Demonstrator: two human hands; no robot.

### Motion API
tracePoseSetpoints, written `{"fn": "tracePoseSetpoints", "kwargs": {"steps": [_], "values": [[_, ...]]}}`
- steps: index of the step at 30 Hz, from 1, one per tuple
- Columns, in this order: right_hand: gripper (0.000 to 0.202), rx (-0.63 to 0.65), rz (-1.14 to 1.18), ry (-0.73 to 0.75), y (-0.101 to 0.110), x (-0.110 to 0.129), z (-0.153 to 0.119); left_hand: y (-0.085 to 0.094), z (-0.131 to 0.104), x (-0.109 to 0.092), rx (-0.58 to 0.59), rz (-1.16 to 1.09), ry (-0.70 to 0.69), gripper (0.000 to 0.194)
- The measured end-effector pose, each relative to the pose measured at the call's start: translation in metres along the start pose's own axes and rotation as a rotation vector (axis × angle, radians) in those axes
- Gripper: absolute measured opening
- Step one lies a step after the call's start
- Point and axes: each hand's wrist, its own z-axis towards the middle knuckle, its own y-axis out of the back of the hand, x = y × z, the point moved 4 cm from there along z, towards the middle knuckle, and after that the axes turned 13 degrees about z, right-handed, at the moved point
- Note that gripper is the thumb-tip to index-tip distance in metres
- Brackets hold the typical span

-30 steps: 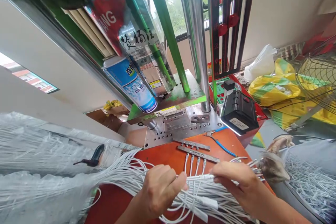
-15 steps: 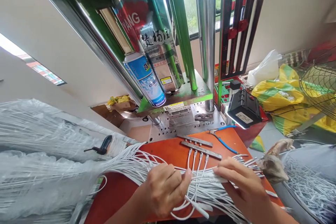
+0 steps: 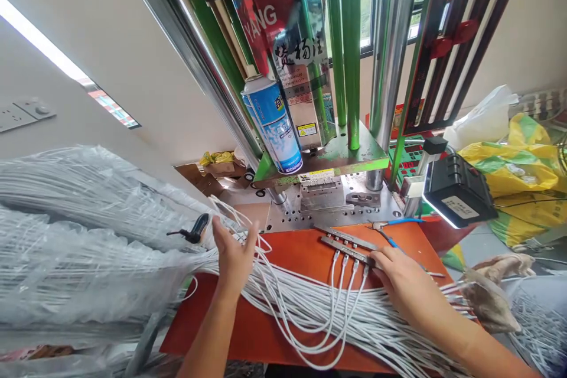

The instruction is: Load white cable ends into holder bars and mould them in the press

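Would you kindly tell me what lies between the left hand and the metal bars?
In the head view, white cables beside the left hand, then bare orange tabletop up to the metal bars.

Open tabletop (image 3: 295, 254) left of metal bars (image 3: 348, 250); cables (image 3: 310, 301) block near side (pliers (image 3: 402, 222) right).

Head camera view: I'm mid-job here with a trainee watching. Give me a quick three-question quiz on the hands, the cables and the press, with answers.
1. How many white cable connectors sit along the nearer metal bar?
2. Where does the blue-and-white aerosol can stand?
A) on the orange tabletop
B) on the green press plate
C) inside a cardboard box
3. Which hand is at the right end of the nearer metal bar?

Key: 1. Four. 2. B. 3. The right hand.
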Motion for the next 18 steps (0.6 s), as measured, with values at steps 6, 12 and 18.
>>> {"fn": "tracePoseSetpoints", "kwargs": {"steps": [6, 12, 18], "values": [[0.023, 0.046, -0.074, -0.051, -0.019, -0.001, 0.001, -0.015, -0.132, -0.103, 0.572, -0.158, -0.875, 0.064], [0.024, -0.093, 0.157, -0.052, 0.003, -0.011, 0.014, -0.036, -0.13, -0.104, 0.576, -0.107, -1.159, 0.046], [0.027, -0.278, 0.276, 0.062, 0.04, -0.034, 0.118, -0.055, -0.075, -0.106, 0.441, -0.07, -1.198, 0.026]]}}
